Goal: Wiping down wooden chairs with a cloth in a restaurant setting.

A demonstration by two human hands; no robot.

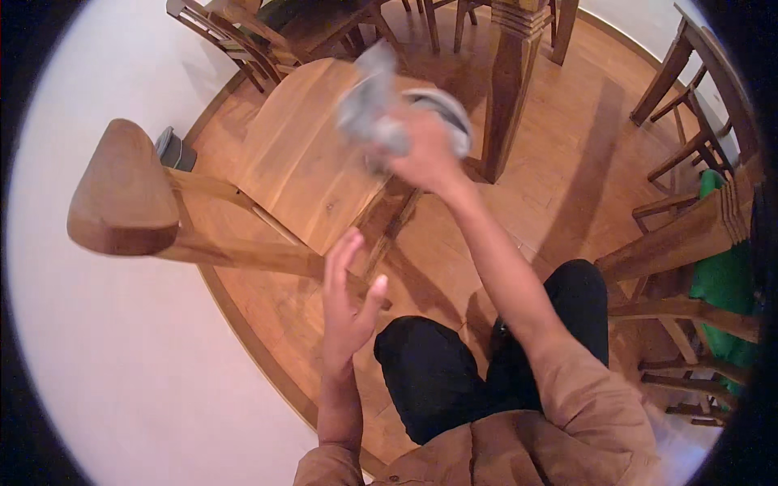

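Observation:
My right hand (425,150) reaches forward over a wooden chair (292,146) and grips a crumpled grey cloth (369,105). Motion smears both hand and cloth. Partly behind the hand, at the seat's right edge, is a round whitish container (459,121) with a dark inside; its contents cannot be made out. Nearer to me, my left hand (348,304) is raised beside the front of the seat, fingers stretched and apart, holding nothing.
The chair's thick backrest (121,194) juts out at the left. Behind it a small dark bucket (176,151) stands by the white wall (97,348). A carved table leg (515,89) rises at the far right of the seat. More wooden chairs and green fabric (721,283) are on the right.

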